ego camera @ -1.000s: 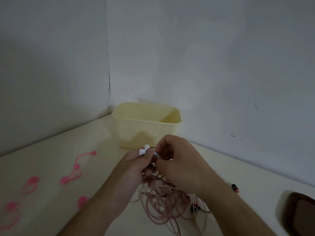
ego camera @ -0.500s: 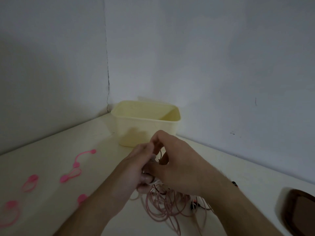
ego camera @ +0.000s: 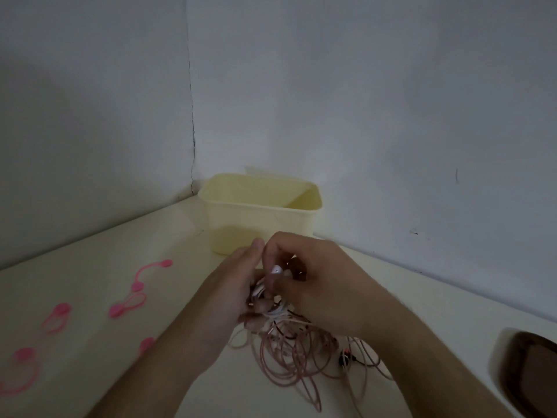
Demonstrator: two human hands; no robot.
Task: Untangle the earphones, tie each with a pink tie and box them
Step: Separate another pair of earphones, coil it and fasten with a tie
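untangling barely begun: left hand (ego camera: 229,297) and right hand (ego camera: 313,282) both pinch white earphone wire (ego camera: 272,312) above tangled pinkish cords (ego camera: 289,357); pink silicone ties (ego camera: 128,304) unused at table's left edge, pale yellow plastic box (ego camera: 259,212) apparently unfilled

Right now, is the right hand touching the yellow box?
Apart. In the head view the right hand pinches a white earbud nearer the camera, and bare table shows between it and the box.

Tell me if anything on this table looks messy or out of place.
The earphone cables lie in a knotted heap of pink loops under both hands, the left hand and right hand gripping white cable at its top. The pink ties are scattered loosely at left. The yellow box stands upright.
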